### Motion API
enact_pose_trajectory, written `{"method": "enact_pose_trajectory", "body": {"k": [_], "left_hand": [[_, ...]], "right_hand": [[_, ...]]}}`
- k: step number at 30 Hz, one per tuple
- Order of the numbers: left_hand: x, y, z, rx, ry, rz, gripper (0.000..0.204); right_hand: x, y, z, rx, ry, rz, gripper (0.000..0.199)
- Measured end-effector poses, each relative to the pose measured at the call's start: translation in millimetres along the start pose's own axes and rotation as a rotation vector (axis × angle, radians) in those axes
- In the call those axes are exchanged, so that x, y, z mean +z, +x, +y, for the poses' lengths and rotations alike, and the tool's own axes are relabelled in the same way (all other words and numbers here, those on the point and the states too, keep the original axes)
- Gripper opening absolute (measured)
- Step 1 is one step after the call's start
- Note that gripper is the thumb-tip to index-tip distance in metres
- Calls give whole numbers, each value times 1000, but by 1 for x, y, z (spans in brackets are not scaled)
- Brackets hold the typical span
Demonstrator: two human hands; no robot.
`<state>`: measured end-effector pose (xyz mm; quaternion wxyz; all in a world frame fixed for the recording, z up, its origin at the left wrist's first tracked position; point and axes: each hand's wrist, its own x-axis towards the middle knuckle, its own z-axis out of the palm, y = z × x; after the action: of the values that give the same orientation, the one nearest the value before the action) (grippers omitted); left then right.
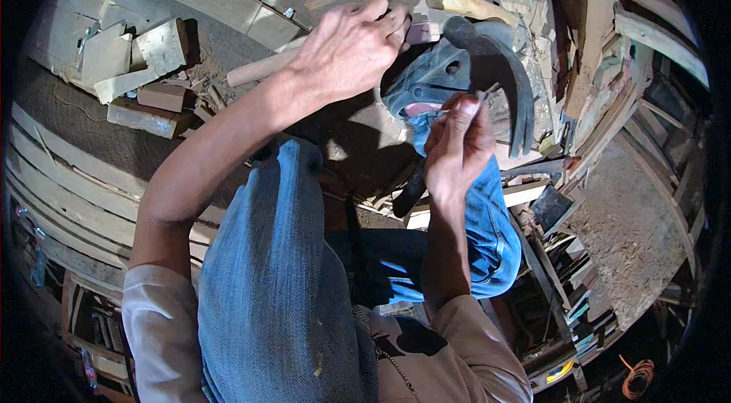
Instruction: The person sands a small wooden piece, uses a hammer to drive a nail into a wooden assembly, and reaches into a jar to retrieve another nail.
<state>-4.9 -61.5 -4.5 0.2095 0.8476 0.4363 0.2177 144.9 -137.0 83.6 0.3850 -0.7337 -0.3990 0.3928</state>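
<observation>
1 left hand (358, 45) grips 1 hammer (513, 64) while 1 right hand (459, 145) pinches 1 thin piece (493, 88), perhaps a nail.

Head-mounted fisheye, upright, facing steeply down; close above left hand (352, 49) and right hand (459, 145).
</observation>
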Motion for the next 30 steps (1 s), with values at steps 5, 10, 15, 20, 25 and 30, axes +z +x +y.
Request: {"method": "enact_pose_trajectory", "body": {"k": [5,10,15,20,25,30], "left_hand": [[-2,2,-1,-24,-15,-28,23],[0,6,3,27,27,8,25],[3,-5,-7,15,31,35,24],[3,4,2,47,19,6,23],[0,3,-1,23,30,-1,28],[0,-1,-1,13,54,-45,29]], "right_hand": [[2,11,24,-184,-350,-57,30],[-2,-3,11,-110,-32,-12,28],[7,7,17,-155,-321,-115,28],[-3,4,12,-188,-248,-22,31],[-1,8,9,-112,-234,-40,33],[9,2,10,6,-313,-58,30]]}}
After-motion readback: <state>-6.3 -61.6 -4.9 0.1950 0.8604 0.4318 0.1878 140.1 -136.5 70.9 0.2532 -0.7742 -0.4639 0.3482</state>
